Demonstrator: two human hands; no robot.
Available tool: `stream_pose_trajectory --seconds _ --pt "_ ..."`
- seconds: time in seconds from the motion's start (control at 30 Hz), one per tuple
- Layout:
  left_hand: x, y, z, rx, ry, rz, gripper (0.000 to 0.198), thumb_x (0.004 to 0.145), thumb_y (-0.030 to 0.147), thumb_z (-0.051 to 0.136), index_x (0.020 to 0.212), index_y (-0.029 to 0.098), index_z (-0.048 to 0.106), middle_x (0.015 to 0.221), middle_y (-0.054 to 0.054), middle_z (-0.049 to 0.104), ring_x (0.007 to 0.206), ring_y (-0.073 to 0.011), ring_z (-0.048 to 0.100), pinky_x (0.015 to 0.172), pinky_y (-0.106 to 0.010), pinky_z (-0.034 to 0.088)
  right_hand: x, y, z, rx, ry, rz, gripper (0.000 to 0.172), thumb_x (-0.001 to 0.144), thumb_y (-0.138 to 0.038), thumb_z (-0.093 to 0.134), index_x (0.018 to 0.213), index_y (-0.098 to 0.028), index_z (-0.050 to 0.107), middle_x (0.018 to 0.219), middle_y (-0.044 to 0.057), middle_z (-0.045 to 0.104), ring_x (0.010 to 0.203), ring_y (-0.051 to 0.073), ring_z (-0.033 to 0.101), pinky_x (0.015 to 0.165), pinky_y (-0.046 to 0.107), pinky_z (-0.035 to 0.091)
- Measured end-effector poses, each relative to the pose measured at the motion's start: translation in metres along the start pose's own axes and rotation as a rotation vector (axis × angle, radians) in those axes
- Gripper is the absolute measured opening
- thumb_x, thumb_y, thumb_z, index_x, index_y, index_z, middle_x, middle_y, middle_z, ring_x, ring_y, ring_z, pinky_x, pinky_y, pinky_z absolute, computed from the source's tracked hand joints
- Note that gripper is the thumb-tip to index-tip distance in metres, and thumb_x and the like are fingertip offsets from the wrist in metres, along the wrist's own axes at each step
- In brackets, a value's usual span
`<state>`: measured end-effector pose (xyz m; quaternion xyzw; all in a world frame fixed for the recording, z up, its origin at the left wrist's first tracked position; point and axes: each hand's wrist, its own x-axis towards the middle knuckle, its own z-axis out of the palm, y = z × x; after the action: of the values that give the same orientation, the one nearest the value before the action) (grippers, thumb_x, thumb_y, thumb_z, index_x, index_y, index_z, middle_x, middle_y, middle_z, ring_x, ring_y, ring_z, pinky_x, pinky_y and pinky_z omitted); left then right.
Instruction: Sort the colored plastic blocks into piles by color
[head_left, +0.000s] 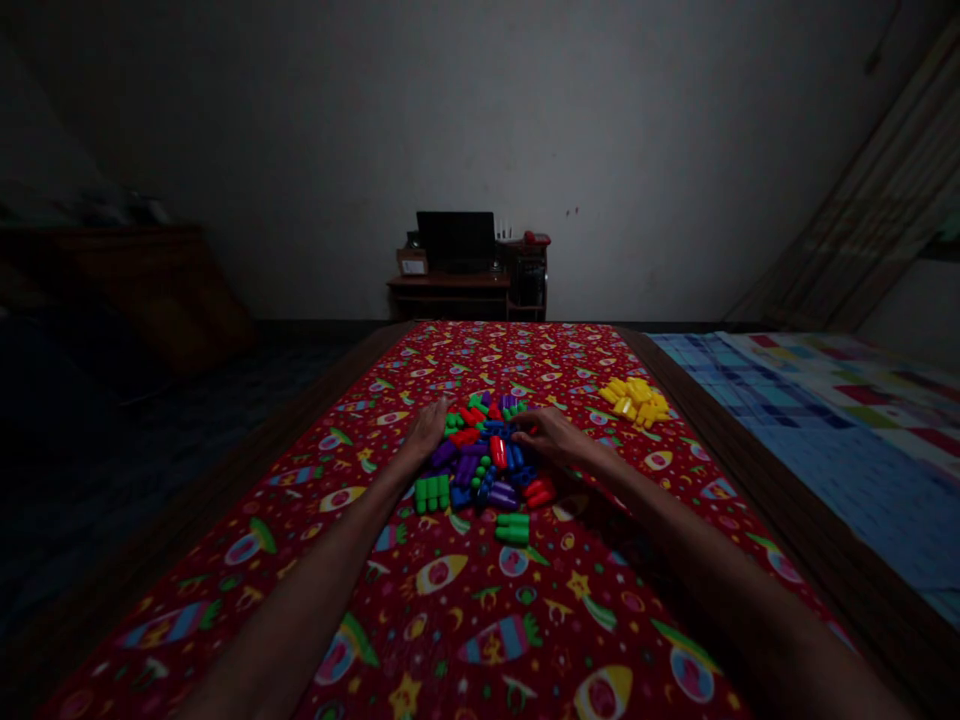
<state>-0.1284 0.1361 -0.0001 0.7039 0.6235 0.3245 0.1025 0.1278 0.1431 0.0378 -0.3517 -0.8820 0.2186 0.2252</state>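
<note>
A mixed pile of plastic toy building blocks in red, blue, green and purple lies on a red patterned cover. At its left edge rests my left hand (429,425), fingers stretched out beside a green block (453,422). My right hand (551,435) reaches over the pile's right side, thumb and fingers apart, close to a blue block (498,430). A red block (499,453) lies in the middle of the pile. Nearer to me are a green block (432,493) at the left and another green block (512,529) apart from the rest.
A separate heap of yellow blocks (636,401) sits to the right on the red cover (480,600). Blue checked bedding (810,460) lies beyond the right edge. Against the far wall stands a desk (448,283) with a dark monitor (456,237).
</note>
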Motion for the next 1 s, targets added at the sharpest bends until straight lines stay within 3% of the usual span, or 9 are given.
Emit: stream_pose_trajectory --seconds 0.13,0.33,0.53,0.67,0.73,0.8,0.9,1.0 --pt "0.001 -0.007 0.001 -0.067 -0.043 -0.016 0.072 0.092 0.053 0.009 0.122 0.012 0.061 0.123 -0.012 0.064 0.119 -0.0223 0.056 0.107 -0.038 0.039 0.012 0.014 -0.011 0.091 0.009 -0.021 0.03 0.081 -0.038 0.056 0.071 -0.013 0.068 0.061 -0.002 0.057 0.058 0.01 0.05 0.055 0.02 0.033" --pt "0.002 -0.008 -0.002 -0.106 -0.033 -0.014 0.072 0.091 0.057 0.013 0.117 0.014 0.065 0.121 -0.011 0.066 0.117 -0.0236 0.058 0.105 -0.037 0.041 0.016 0.068 -0.032 0.352 0.347 0.215 0.035 0.075 -0.044 0.055 0.077 -0.012 0.07 0.066 0.003 0.066 0.062 0.015 0.058 0.058 0.024 0.041" --pt "0.005 -0.008 -0.001 -0.095 -0.048 -0.02 0.076 0.089 0.059 0.012 0.116 0.013 0.066 0.122 -0.012 0.066 0.116 -0.0262 0.058 0.105 -0.04 0.041 0.007 0.099 -0.025 0.266 0.457 0.482 0.033 0.082 -0.036 0.049 0.081 -0.012 0.071 0.07 0.006 0.069 0.064 0.017 0.064 0.056 0.023 0.042" --pt "0.003 -0.009 -0.001 -0.088 -0.036 -0.011 0.076 0.089 0.059 0.011 0.116 0.014 0.066 0.119 -0.011 0.067 0.115 -0.0268 0.059 0.105 -0.04 0.042 0.001 0.092 -0.028 -0.096 0.501 0.577 0.031 0.086 -0.031 0.049 0.09 -0.01 0.072 0.085 0.013 0.072 0.082 0.022 0.067 0.07 0.027 0.046" --pt "0.002 -0.009 -0.002 -0.084 -0.034 -0.01 0.076 0.089 0.059 0.012 0.115 0.014 0.066 0.117 -0.011 0.068 0.113 -0.0271 0.059 0.104 -0.041 0.043 0.0 0.081 -0.031 -0.262 0.528 0.528 0.031 0.088 -0.026 0.047 0.098 -0.01 0.072 0.095 0.014 0.072 0.09 0.023 0.066 0.077 0.028 0.046" --pt "0.003 -0.009 -0.002 -0.084 -0.032 -0.005 0.076 0.089 0.059 0.012 0.114 0.013 0.066 0.116 -0.012 0.068 0.112 -0.0271 0.06 0.103 -0.041 0.043 0.0 0.068 -0.031 -0.307 0.434 0.418 0.031 0.089 -0.023 0.045 0.101 -0.012 0.072 0.095 0.013 0.073 0.087 0.021 0.066 0.076 0.027 0.044" --pt "0.004 -0.009 -0.001 -0.095 -0.035 -0.006 0.076 0.089 0.06 0.012 0.113 0.013 0.067 0.116 -0.012 0.068 0.112 -0.0268 0.06 0.103 -0.041 0.043 0.002 0.047 -0.022 -0.238 0.202 0.205 0.029 0.088 -0.022 0.048 0.104 -0.014 0.072 0.089 0.009 0.073 0.076 0.018 0.064 0.068 0.024 0.042" --pt "0.006 -0.01 0.0 -0.109 -0.029 -0.012 0.077 0.089 0.061 0.012 0.112 0.014 0.068 0.118 -0.011 0.067 0.114 -0.0264 0.059 0.103 -0.04 0.043 0.002 0.03 -0.011 -0.134 0.122 0.016 0.027 0.085 -0.019 0.052 0.105 -0.014 0.071 0.089 0.007 0.072 0.073 0.015 0.061 0.064 0.021 0.039"
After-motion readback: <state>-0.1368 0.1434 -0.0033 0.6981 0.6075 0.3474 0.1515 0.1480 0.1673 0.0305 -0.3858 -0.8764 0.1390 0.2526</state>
